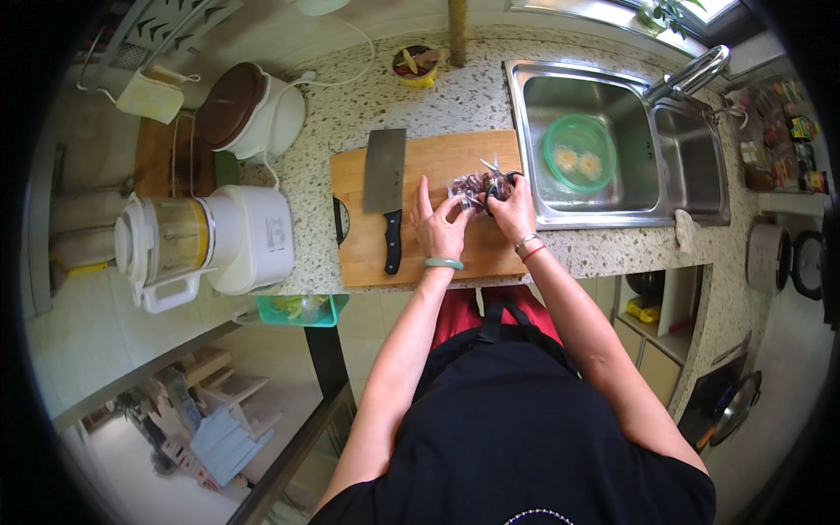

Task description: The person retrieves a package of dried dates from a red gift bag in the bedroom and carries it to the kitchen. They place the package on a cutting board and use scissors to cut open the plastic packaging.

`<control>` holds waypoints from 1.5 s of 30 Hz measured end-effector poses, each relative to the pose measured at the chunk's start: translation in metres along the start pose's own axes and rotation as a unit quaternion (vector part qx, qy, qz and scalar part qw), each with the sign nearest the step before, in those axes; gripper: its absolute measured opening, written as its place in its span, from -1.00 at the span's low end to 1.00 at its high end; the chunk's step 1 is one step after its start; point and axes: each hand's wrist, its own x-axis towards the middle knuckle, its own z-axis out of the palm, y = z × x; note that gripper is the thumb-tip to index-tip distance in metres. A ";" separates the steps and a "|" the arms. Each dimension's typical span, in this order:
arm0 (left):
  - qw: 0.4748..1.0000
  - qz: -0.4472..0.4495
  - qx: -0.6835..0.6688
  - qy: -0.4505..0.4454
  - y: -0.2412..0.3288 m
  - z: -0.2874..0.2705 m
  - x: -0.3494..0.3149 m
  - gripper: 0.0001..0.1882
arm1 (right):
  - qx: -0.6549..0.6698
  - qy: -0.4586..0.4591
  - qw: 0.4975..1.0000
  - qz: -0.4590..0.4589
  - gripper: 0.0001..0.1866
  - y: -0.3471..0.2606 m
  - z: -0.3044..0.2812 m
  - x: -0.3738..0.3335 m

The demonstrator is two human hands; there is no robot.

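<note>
On the wooden cutting board [437, 157], my right hand [514, 214] is closed round the black handles of a pair of scissors [492, 164], whose blades point away from me. My left hand [440, 226] pinches the near edge of a small clear plastic packet [464, 185] with dark reddish-brown pieces inside. Its other fingers stretch out over the board. The packet lies right beside the scissors, partly covered by my fingers. Left of my hands a cleaver [385, 175] with a black handle rests flat on the board. Whether the blades touch the plastic I cannot tell.
Right of the board is a steel double sink [518, 131] holding a green basin [573, 125] with pale round pieces in water. A white blender [249, 241] and a lidded white pot [284, 109] stand left. A yellow bowl [424, 80] sits at the back.
</note>
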 end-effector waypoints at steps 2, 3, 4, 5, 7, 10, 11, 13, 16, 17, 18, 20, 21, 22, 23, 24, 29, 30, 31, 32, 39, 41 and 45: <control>1.000 -0.007 -0.002 0.001 0.000 0.001 -0.001 -0.76 | -0.009 0.001 1.000 -0.001 -0.31 0.001 0.003 0.001; 1.000 -0.014 0.007 -0.008 0.001 0.001 0.000 -0.77 | -0.009 0.000 1.000 -0.005 -0.31 0.002 0.003 0.001; 1.000 -0.020 0.016 -0.017 0.001 0.001 0.001 -0.78 | -0.004 0.003 1.000 -0.002 -0.31 0.004 0.002 0.001; 1.000 0.000 0.018 -0.017 -0.001 0.001 0.003 -0.78 | 0.001 0.005 1.000 -0.001 -0.30 0.003 0.002 0.001; 0.999 0.041 0.020 -0.016 -0.006 0.000 0.006 -0.79 | 0.006 0.011 1.000 0.000 -0.30 0.001 0.003 -0.001; 0.997 0.073 0.037 -0.010 -0.011 -0.002 0.004 -0.79 | 0.007 0.020 1.000 -0.003 -0.28 -0.002 0.001 -0.004; 0.996 0.078 0.037 -0.004 -0.012 -0.004 0.002 -0.79 | 0.012 0.024 1.000 -0.003 -0.28 -0.002 0.000 -0.004; 0.995 0.088 0.037 0.007 -0.014 -0.010 0.000 -0.80 | 0.021 0.033 0.999 -0.004 -0.28 -0.001 -0.001 -0.004; 0.980 -0.074 -0.170 -0.074 -0.018 -0.021 0.001 -0.83 | 0.026 0.037 0.999 -0.006 -0.28 -0.001 0.001 -0.005; 0.991 0.009 -0.130 -0.029 -0.020 -0.026 0.000 -0.84 | 0.021 0.035 0.999 -0.006 -0.29 0.000 0.001 -0.005; 0.987 -0.021 -0.154 -0.044 -0.027 -0.030 0.001 -0.84 | 0.015 0.033 0.999 -0.006 -0.29 0.000 0.001 -0.005; 0.973 -0.082 -0.202 -0.074 -0.037 -0.040 0.004 -0.84 | 0.022 0.038 0.999 -0.009 -0.28 0.001 0.001 -0.004; 0.974 -0.090 -0.195 -0.075 -0.039 -0.045 0.005 -0.85 | 0.025 0.040 0.999 -0.011 -0.28 0.002 0.002 -0.003; 0.974 -0.097 -0.189 -0.077 -0.040 -0.050 0.006 -0.87 | 0.029 0.040 0.999 -0.010 -0.28 0.002 0.003 -0.004; 0.974 -0.104 -0.184 -0.077 -0.039 -0.055 0.006 -0.88 | 0.032 0.039 0.999 -0.009 -0.27 0.003 0.002 -0.004; 0.974 -0.111 -0.179 -0.078 -0.038 -0.058 0.007 -0.88 | 0.035 0.039 0.999 -0.008 -0.27 0.002 0.001 -0.004; 0.982 -0.111 -0.136 -0.069 -0.046 -0.049 0.003 -0.86 | 0.041 0.024 0.999 0.002 -0.24 0.007 0.002 -0.001; 0.974 -0.131 -0.167 -0.081 -0.049 -0.047 0.003 -0.86 | 0.037 0.024 0.999 0.001 -0.25 0.009 0.003 0.000; 0.964 -0.151 -0.197 -0.093 -0.052 -0.044 0.002 -0.85 | 0.033 0.024 0.999 -0.001 -0.25 0.010 0.003 0.001; 0.976 -0.124 -0.156 -0.088 -0.045 -0.044 0.003 -0.85 | 0.028 0.027 0.999 0.002 -0.25 0.015 0.004 0.002; 0.995 -0.048 -0.010 -0.090 -0.038 -0.045 0.012 -0.86 | 0.189 -0.007 0.980 0.060 -0.35 0.022 0.001 0.003; 0.995 -0.048 -0.047 -0.076 -0.035 -0.044 0.014 -0.87 | 0.218 -0.021 0.973 0.072 -0.37 0.021 -0.006 0.000; 0.989 -0.001 -0.143 -0.028 -0.015 -0.044 0.011 -0.90 | 0.301 -0.017 0.950 0.080 -0.38 0.029 -0.005 0.001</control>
